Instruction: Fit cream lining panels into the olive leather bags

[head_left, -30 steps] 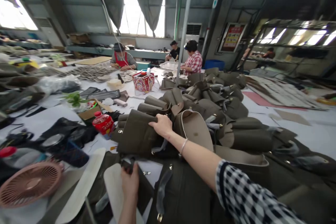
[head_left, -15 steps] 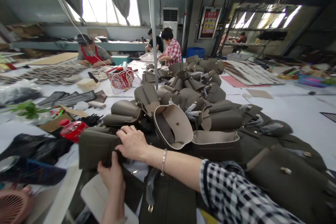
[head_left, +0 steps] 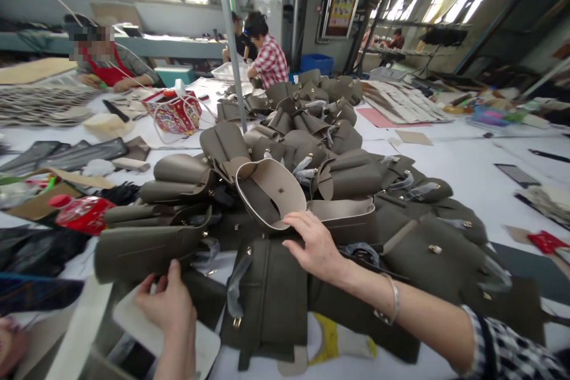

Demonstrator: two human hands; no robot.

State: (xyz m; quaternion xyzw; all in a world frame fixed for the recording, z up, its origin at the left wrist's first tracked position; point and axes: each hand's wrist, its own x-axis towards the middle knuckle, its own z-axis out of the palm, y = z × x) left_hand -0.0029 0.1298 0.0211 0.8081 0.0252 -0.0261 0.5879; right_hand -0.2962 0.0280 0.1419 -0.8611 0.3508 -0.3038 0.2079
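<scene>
My left hand (head_left: 167, 303) is at the lower edge of a rolled olive-grey leather piece (head_left: 142, 249), thumb up against it, over a white board (head_left: 200, 338). My right hand (head_left: 314, 246) has its fingers spread at the near rim of an upright, open bag body (head_left: 278, 190) with a beige lining; it grips nothing visible. Between the hands a flat olive panel (head_left: 276, 297) lies with a plastic-wrapped strap (head_left: 238, 288) and a gold buckle. Whether my left fingers pinch the leather is hard to see.
More olive bag pieces (head_left: 351, 172) are heaped ahead and right. A metal pole (head_left: 231, 41) rises behind the heap. At left are a red bottle (head_left: 84, 214) and a patterned basket (head_left: 178, 113). People (head_left: 269, 59) sit across the table.
My right hand has left the rolled leather piece and moved right to the open bag's rim. My left hand stays by the piece. The view has shifted right and down.
</scene>
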